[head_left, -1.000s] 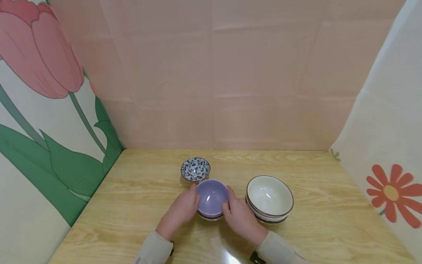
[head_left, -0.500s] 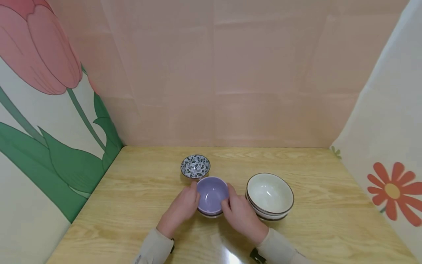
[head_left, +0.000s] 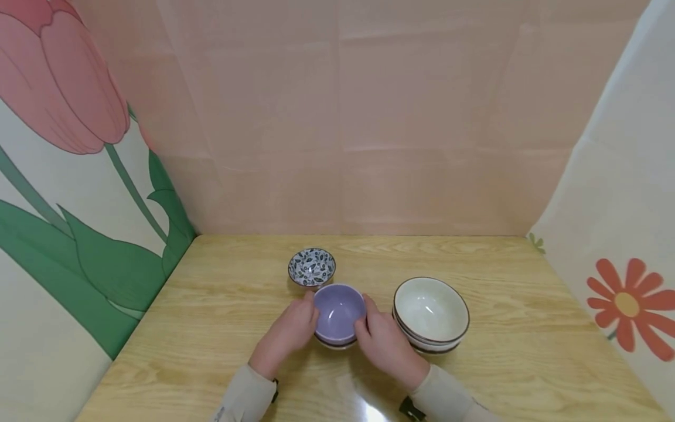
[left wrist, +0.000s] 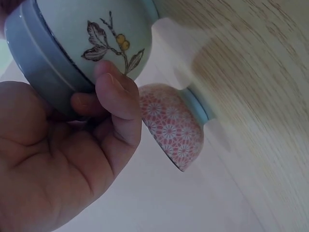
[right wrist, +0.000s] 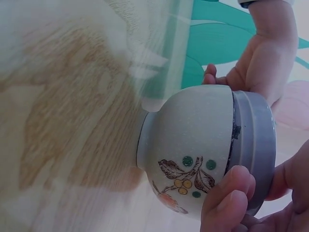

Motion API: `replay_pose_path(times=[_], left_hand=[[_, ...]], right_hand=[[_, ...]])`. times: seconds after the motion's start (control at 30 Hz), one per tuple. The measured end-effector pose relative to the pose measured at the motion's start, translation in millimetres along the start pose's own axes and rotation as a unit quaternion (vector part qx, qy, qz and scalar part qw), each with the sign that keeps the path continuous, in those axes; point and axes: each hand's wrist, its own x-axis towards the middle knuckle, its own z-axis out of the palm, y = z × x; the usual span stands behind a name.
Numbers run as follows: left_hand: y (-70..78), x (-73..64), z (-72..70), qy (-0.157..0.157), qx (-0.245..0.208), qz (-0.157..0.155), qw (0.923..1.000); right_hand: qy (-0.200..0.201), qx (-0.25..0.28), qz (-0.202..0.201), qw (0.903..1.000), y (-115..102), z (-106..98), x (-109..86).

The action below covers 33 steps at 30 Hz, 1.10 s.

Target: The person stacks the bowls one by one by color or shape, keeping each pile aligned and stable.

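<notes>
A purple bowl sits nested in a pale bowl painted with leaves and yellow berries. The pair stands upright on the table at front centre. From the left side, my left hand grips the purple bowl, its fingertips also against the painted wall in the left wrist view. Opposite it, my right hand holds the purple bowl between thumb and fingers, fingertips at the seam between the two bowls. Just behind stands a small bowl with a leafy blue-and-white inside; its outside has a pink flower pattern.
A stack of larger off-white bowls with dark rims stands close to my right hand. The wooden table meets a pink cloth backdrop at the back. Flower-printed cloths flank both sides.
</notes>
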Motion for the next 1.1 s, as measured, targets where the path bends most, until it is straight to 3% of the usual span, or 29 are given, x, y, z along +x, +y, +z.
replay_pose_path(times=[0.4, 0.73, 1.1], left_hand=[[-2.6, 0.2, -2.1, -0.011, -0.007, 0.002, 0.9999], [-2.2, 0.6, 2.2, 0.007, 0.000, 0.009, 0.9999], [0.4, 0.4, 3.8, 0.013, 0.014, 0.000, 0.9998]], right_hand=[[0.001, 0.020, 0.004, 0.9998, 0.4, 0.3, -1.8], [0.001, 0.020, 0.006, 0.9998, 0.5, 0.0, -2.4], [0.016, -0.015, -0.005, 0.9998, 2.3, 6.0, -2.2]])
